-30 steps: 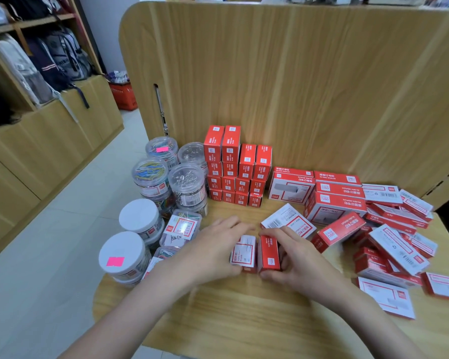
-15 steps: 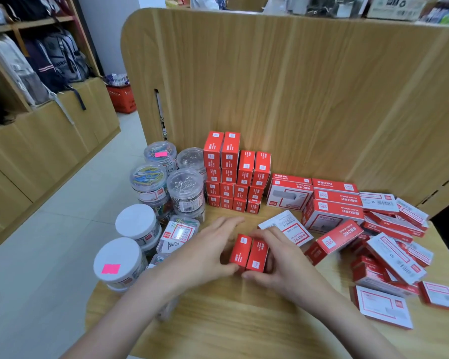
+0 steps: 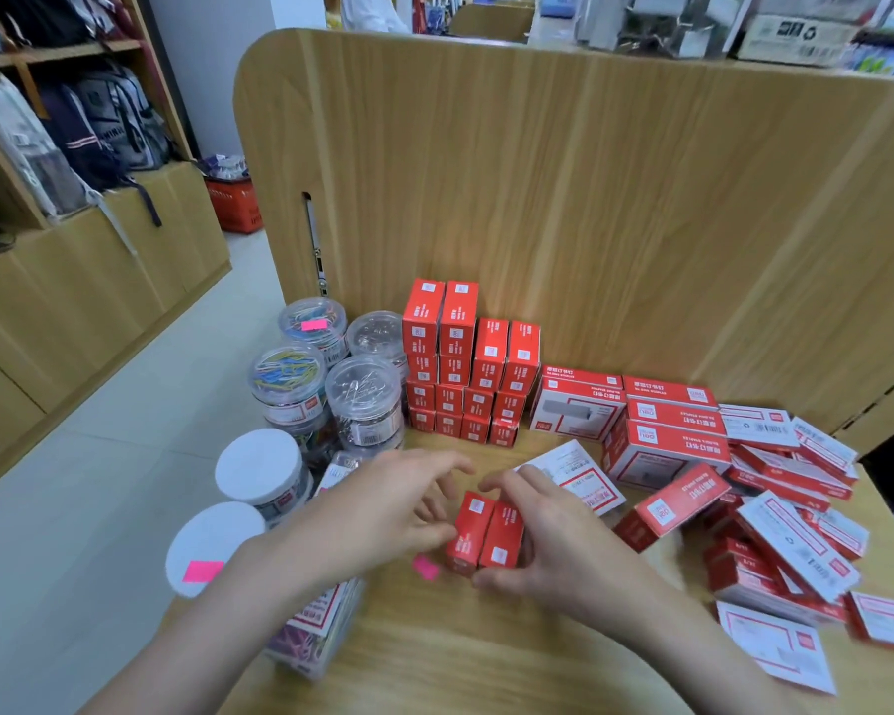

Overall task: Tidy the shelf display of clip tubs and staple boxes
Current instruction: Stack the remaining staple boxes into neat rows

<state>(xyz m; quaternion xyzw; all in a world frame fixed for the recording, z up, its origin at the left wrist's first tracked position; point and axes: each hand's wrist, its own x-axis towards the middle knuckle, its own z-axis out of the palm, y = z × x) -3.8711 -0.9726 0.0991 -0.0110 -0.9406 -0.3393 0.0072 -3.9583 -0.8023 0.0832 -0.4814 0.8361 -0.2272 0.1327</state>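
Fingers of my right hand [image 3: 553, 549] pinch two small red staple boxes [image 3: 485, 534] side by side, while my left hand [image 3: 393, 508] hovers spread at their nine o'clock. I judge this the gathering step; next they should join the stacked small boxes [image 3: 473, 374] at twelve o'clock, set down squarely.
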